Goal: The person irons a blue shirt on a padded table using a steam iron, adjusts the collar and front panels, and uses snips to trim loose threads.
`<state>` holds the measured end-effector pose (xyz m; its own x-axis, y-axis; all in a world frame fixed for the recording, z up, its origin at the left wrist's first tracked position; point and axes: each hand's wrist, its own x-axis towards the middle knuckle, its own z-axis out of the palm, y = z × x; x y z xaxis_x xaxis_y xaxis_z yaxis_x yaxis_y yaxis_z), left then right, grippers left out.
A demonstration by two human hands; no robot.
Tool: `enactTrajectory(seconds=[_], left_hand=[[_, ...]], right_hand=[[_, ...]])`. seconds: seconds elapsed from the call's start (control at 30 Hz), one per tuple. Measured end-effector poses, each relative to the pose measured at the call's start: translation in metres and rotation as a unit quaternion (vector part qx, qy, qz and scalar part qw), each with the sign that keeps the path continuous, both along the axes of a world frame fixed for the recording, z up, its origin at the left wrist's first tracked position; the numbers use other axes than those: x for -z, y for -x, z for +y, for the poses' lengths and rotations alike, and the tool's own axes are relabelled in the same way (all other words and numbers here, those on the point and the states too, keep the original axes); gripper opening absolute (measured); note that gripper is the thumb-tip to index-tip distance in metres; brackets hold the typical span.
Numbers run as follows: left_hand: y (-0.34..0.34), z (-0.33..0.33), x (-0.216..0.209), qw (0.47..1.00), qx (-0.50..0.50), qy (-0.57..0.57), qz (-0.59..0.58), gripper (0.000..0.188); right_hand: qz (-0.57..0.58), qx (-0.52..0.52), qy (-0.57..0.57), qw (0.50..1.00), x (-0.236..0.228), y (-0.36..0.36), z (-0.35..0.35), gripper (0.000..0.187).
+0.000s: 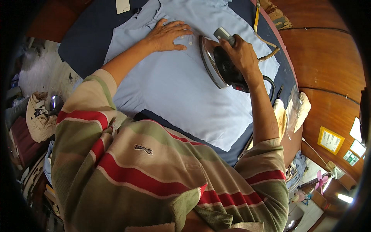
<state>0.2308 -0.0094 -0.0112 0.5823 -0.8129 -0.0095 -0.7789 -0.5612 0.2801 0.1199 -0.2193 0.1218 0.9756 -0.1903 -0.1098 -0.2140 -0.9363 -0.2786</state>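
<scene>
Grips an electric clothes iron [223, 67] by its dark grey handle [224, 35], with the fingers of the right hand [244, 56] closed round it. Shows, below and left of those fingers, a glossy black body, a polished silver lower edge and a small red patch near the heel. Points the narrow tip away from the person's striped polo shirt [147, 166] and a little left, with the long axis running back toward the right forearm [262, 112]. Sits over a light-blue button-up shirt [170, 89], right of the left hand [166, 36]. Spreads the left fingers apart, palm down on smooth, thin cloth beside small pale buttons [191, 40]. Extends that cloth lengthwise from beyond the left fingers back toward the person, creased near the left forearm [131, 58], across a navy-topped counter [83, 46]. Trails a black cord [272, 82] just beyond the right wrist.
</scene>
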Motion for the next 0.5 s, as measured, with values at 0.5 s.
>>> enactTrajectory(seconds=[0.5], left_hand=[[0.0, -0.002, -0.002, 1.0, 0.0, -0.008, 0.006, 0.067]], right_hand=[[0.028, -0.078, 0.042, 0.996, -0.001, -0.015, 0.006, 0.05]])
